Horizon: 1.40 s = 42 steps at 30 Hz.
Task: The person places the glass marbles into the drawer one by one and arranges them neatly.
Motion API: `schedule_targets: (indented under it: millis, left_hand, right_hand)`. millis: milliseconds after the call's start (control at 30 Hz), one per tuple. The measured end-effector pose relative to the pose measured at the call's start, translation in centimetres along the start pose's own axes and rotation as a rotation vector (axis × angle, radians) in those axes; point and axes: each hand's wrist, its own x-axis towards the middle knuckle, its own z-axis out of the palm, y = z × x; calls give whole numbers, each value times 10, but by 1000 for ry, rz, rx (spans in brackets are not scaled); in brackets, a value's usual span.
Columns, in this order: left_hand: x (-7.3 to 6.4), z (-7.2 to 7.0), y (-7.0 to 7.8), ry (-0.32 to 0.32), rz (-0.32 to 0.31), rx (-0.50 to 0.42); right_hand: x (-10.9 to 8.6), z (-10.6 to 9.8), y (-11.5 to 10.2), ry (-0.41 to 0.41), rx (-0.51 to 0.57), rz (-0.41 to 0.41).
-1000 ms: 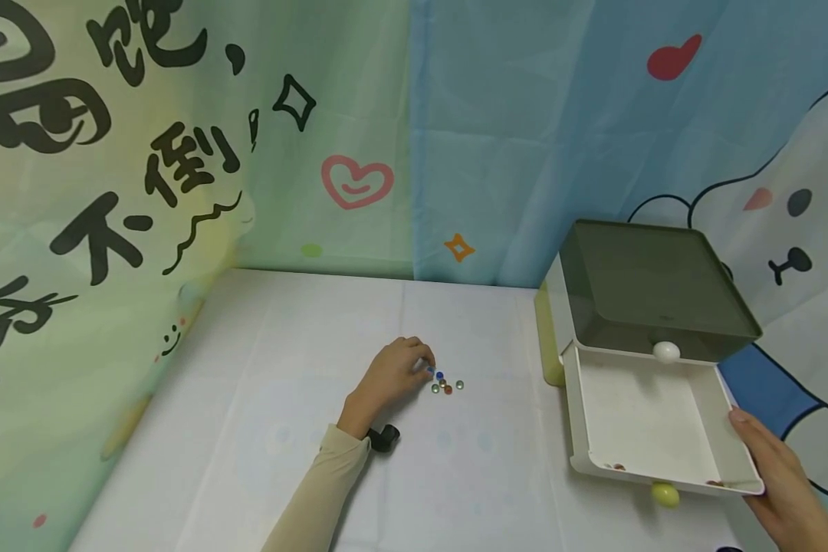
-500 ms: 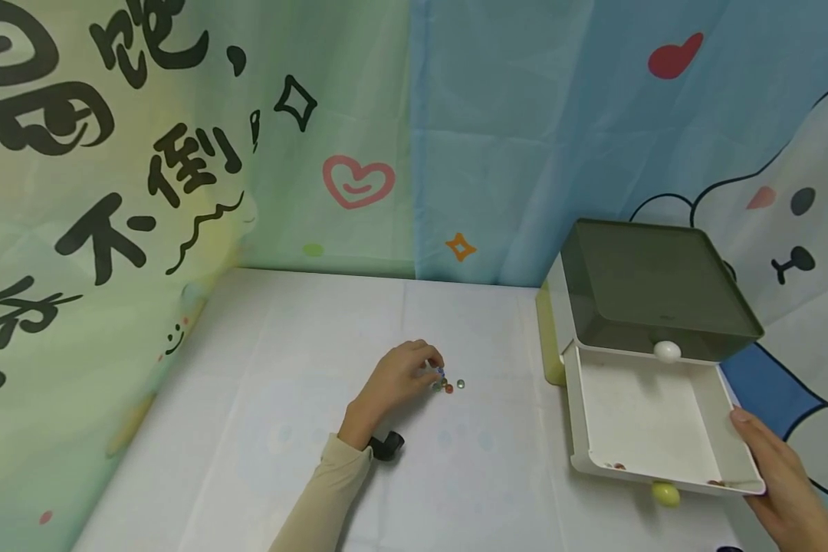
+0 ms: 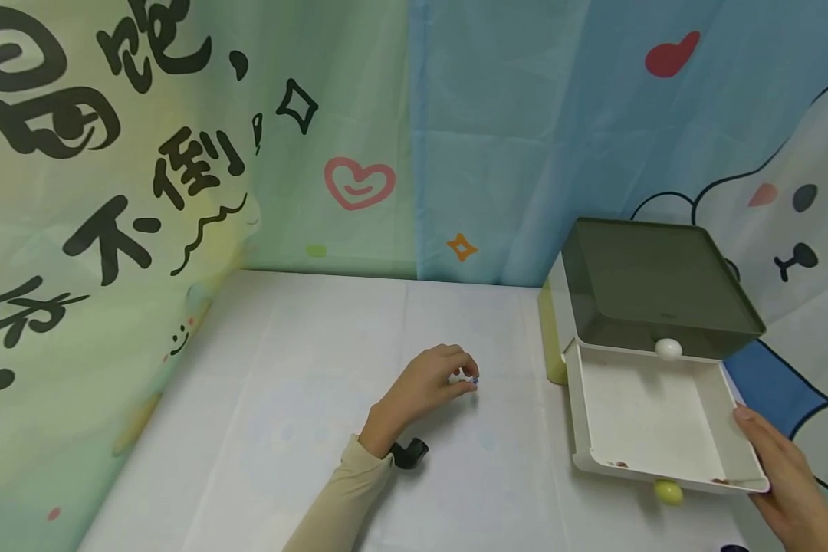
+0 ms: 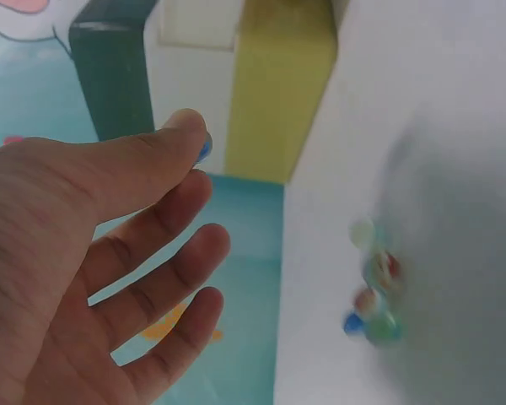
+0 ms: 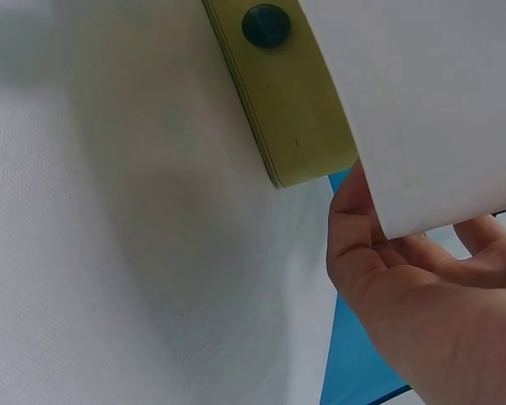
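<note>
My left hand (image 3: 428, 383) is above the white table, and in the left wrist view its thumb and index finger pinch a blue marble (image 4: 205, 149), mostly covered by the fingertips. Several glass marbles (image 4: 381, 326), blurred, lie clustered on the tabletop below; in the head view the hand hides them. At the right, a white drawer (image 3: 652, 414) is pulled out of a small cabinet. My right hand (image 3: 786, 475) grips the drawer's right side, thumb on the upper edge and fingers underneath. Small reddish-brown pieces (image 3: 619, 464) lie inside along its front.
The cabinet has a dark green top (image 3: 662, 284) and a yellow-green base (image 3: 550, 337). A white knob (image 3: 668, 349) sits above the drawer and a green knob (image 3: 668, 492) on its front. A printed cloth (image 3: 490, 138) hangs behind the table (image 3: 303, 368).
My left hand has moved right, from the marble cluster towards the drawer, carrying the blue marble and now covering the cluster in the head view. The right hand keeps its hold on the drawer.
</note>
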Motion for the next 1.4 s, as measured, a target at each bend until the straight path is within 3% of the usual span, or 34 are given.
schedule_targets:
  millis: [500, 967, 1400]
  left_hand:
    - [34, -2, 44, 9, 162, 19]
    - [62, -1, 83, 41, 270, 41]
    - [78, 2, 112, -41, 321, 39]
  right_hand:
    - [3, -4, -5, 14, -50, 54]
    - [3, -9, -3, 19, -49, 75]
    - [5, -8, 1, -19, -60, 80]
